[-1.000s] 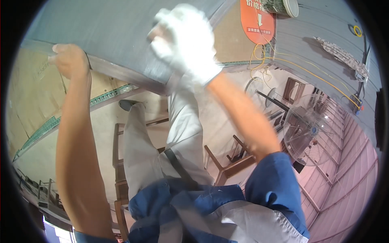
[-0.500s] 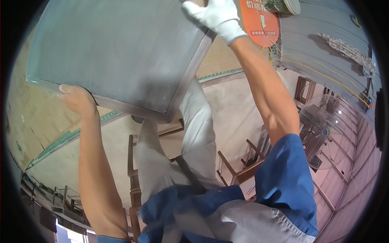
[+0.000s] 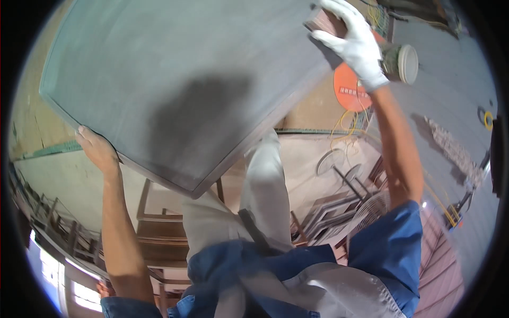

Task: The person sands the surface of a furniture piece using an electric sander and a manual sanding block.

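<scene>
A large grey wooden panel (image 3: pixel 127 69) with a raised, darker rim fills the upper left, its near corner pointing toward me. My bare left hand (image 3: pixel 99 150) grips the panel's left edge, thumb on the rim and most of its fingers hidden underneath. My right hand (image 3: pixel 358 45), in a white glove, is closed round a small reddish-brown block (image 3: pixel 324 21) that looks like a sanding block. That block is at the panel's right edge; whether it touches the surface I cannot tell. A dark shadow falls across the panel's near part.
Under the panel is a worn tan worktop (image 3: pixel 310 114) with a green edge. An orange sign (image 3: pixel 350 90), a white-rimmed bucket (image 3: pixel 407 64) and yellow cords lie to the right. A wire fan guard (image 3: pixel 371 212) and wooden frames stand below right; more wooden furniture (image 3: pixel 161 233) is below left.
My right hand has moved right, and the block in it now shows. The panel has turned and sits further right in view; my left hand still grips its edge. The whole view has shifted.
</scene>
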Demonstrator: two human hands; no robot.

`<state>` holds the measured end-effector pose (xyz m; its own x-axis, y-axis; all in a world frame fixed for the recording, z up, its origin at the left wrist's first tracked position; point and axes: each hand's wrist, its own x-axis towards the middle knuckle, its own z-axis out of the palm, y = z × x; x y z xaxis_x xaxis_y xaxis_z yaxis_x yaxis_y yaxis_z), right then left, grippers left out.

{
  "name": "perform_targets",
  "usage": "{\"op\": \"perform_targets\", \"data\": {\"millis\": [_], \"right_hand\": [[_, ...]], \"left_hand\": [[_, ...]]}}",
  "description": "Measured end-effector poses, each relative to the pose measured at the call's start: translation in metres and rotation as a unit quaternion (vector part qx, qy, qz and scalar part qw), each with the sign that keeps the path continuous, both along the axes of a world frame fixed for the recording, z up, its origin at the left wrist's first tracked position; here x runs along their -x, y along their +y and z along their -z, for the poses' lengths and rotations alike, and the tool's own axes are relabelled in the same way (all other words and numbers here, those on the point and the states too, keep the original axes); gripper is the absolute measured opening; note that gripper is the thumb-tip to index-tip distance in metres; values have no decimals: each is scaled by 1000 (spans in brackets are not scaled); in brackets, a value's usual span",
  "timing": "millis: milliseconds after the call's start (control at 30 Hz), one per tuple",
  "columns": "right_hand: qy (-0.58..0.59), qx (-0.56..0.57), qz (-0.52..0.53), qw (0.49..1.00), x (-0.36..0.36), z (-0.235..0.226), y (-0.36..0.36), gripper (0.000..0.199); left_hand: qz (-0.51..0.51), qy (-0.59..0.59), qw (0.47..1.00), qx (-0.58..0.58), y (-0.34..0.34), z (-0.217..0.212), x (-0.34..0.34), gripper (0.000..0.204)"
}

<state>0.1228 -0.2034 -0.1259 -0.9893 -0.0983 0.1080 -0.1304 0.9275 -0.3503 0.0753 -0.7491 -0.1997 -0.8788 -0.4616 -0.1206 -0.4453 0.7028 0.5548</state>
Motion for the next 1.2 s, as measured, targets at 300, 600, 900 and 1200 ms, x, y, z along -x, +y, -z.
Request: {"op": "perform_targets", "data": {"millis": [300,600,900,1200], "right_hand": [[-162,68,-405,897,-61,-4,-199,32],[-36,64,-367,927,-102,-2,-238,37],[-23,27,-316,948,-124,-3,-277,38],[-59,39,-285,956,-128,-13,-295,36]], "left_hand": [[85,52,994,52,-32,32,-23,59],[-1,15,969,-245,47,8,-142,65],[-53,47,943,-326,60,25,-129,68],[-11,64,943,-327,50,21,-134,66]]}}
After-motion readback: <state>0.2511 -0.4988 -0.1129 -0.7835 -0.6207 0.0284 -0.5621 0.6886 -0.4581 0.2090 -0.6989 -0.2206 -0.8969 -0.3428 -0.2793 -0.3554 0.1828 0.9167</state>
